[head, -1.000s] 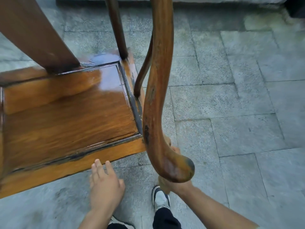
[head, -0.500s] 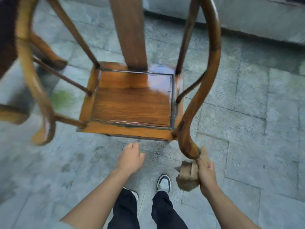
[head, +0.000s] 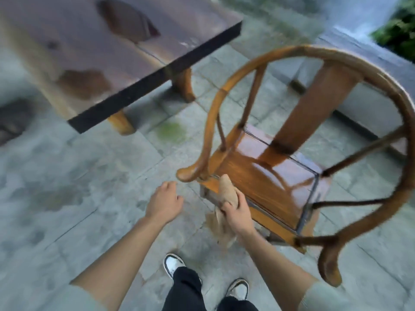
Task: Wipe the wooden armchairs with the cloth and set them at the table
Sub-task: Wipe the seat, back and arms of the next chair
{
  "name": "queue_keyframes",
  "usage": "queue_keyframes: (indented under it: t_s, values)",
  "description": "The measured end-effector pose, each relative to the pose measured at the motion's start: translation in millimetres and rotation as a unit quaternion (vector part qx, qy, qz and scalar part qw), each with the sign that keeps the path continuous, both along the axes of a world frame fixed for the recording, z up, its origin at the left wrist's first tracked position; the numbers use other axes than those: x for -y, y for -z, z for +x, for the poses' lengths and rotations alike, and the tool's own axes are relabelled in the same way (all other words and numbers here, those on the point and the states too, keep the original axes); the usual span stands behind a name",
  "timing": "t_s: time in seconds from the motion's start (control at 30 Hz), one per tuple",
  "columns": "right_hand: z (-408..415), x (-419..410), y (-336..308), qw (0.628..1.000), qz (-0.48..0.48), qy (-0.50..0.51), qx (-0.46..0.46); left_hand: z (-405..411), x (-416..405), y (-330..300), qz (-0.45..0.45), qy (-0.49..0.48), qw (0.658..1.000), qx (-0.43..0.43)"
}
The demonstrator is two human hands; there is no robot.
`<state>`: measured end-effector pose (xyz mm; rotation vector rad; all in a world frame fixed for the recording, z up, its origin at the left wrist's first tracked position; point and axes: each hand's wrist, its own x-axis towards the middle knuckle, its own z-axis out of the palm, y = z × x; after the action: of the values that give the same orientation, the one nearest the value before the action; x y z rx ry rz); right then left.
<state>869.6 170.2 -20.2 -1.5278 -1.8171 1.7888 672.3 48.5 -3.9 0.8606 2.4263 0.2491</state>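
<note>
A wooden armchair [head: 278,176] with a round curved arm rail and a glossy wet seat stands on the paving at the right. My right hand [head: 235,212] is shut on a tan cloth [head: 226,194] at the seat's front left corner, just below the rail's curled left end. My left hand [head: 165,202] hovers beside it, fingers loosely curled, holding nothing and touching nothing. The low wooden table [head: 107,52] with a dark edge stands at the upper left, apart from the chair. The picture is blurred by motion.
Grey stone paving [head: 78,187], damp in patches, covers the ground. A low grey stone ledge [head: 370,104] runs behind the chair, with green plants [head: 397,30] beyond. My two shoes [head: 173,265] stand at the bottom centre.
The view has swung left and up, bringing the table into sight. My right hand with the cloth has gone from the right arm-rail tip to the seat's front left corner.
</note>
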Motion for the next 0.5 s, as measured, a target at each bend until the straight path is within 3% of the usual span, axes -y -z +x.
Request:
queue_keyframes:
  t_s: [0.2,0.5]
  values:
    - [-215,29,-73,0.98,0.112,-0.146,-0.08,-164,97,-52,0.048,-0.131,0.989,-0.042]
    - [-492,104,-127,0.934,0.125,-0.291,-0.164,-363,191,-109,0.066,-0.245,0.964,-0.084]
